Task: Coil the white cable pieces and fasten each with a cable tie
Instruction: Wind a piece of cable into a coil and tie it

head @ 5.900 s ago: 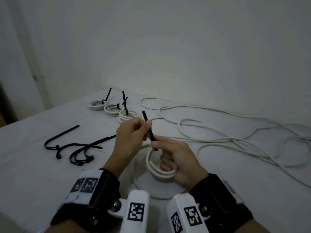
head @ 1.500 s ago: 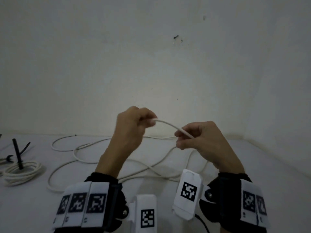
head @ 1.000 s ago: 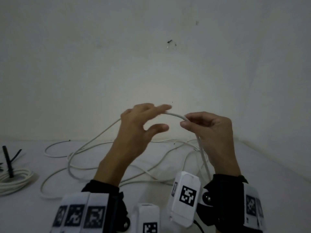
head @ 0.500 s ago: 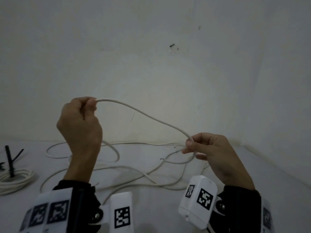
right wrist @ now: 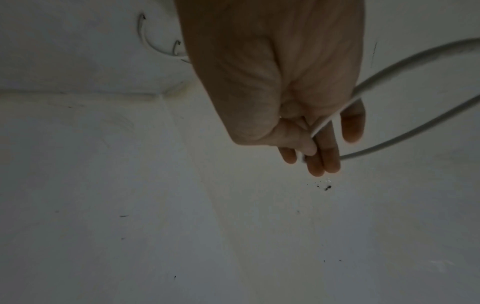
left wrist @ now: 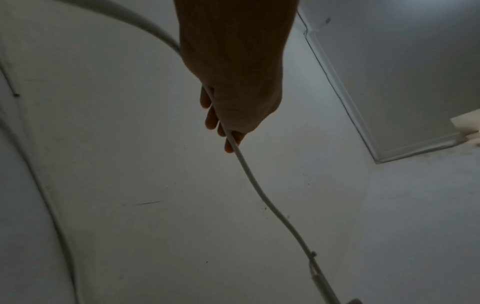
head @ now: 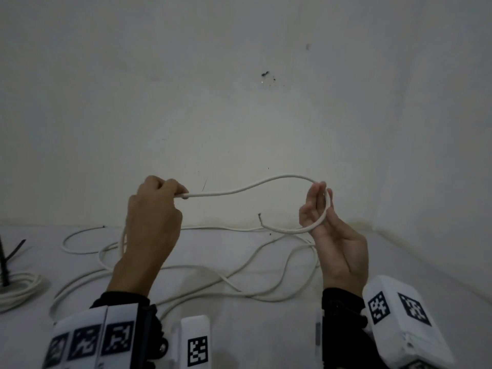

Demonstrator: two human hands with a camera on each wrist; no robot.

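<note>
Cable (head: 266,183) is looping around the right hand (head: 335,243), thumb pinching it; left hand (head: 153,222), gripping it, should be feeding even turns.

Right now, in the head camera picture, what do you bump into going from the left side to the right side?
Tied cable coil with its black cable tie → left hand gripping the white cable → the cable's free end → right hand with the cable looped round its straight fingers.
</note>
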